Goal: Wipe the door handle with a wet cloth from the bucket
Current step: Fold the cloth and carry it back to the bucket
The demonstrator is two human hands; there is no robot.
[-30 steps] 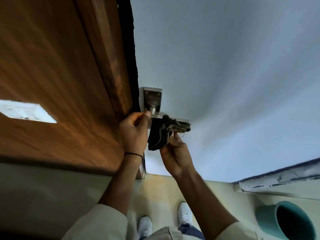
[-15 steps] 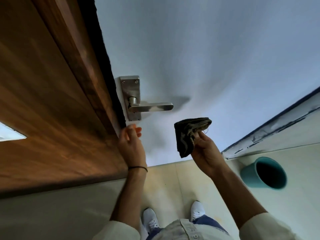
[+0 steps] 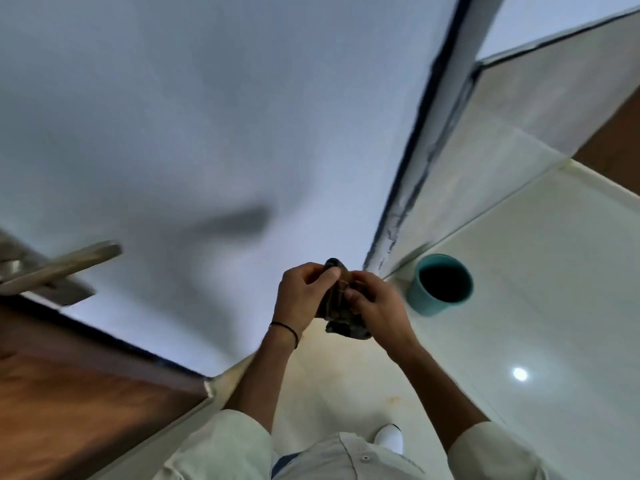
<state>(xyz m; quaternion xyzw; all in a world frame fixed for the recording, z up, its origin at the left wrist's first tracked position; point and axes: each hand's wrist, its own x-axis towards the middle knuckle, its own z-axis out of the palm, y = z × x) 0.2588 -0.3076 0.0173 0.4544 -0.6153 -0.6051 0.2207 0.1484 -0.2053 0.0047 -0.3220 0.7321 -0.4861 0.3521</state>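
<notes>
A dark cloth (image 3: pixel 334 308) is held between both hands in the middle of the view. The left hand (image 3: pixel 299 299) is closed on the cloth's left side, with the thumb pressed near the top. A thin black band (image 3: pixel 284 328) is worn on the left wrist. The right hand (image 3: pixel 377 306) is closed on the cloth's right side, and its fingers (image 3: pixel 360 295) are curled over the front of it. The cloth is bunched up, with a small part poking out above the hands and a bigger lump hanging out below them. Whether the cloth is wet cannot be told. Pale sleeves (image 3: pixel 228 448) are seen on both arms, pushed up near the elbows. One white shoe (image 3: pixel 389 438) is seen on the floor (image 3: pixel 519 323) below the hands. A teal bucket (image 3: pixel 440 284) is set on the pale shiny floor just to the right of the hands, close to the bottom of a wall. Its inside looks dark, and what is in it cannot be told. The metal door handle (image 3: pixel 62 266) is seen far off to the left, well apart from the hands, and it is blurred. It sticks out from a pale door (image 3: pixel 207 116), and its shadow is cast on the door. Brown wood (image 3: pixel 69 393) is seen at the lower left.
</notes>
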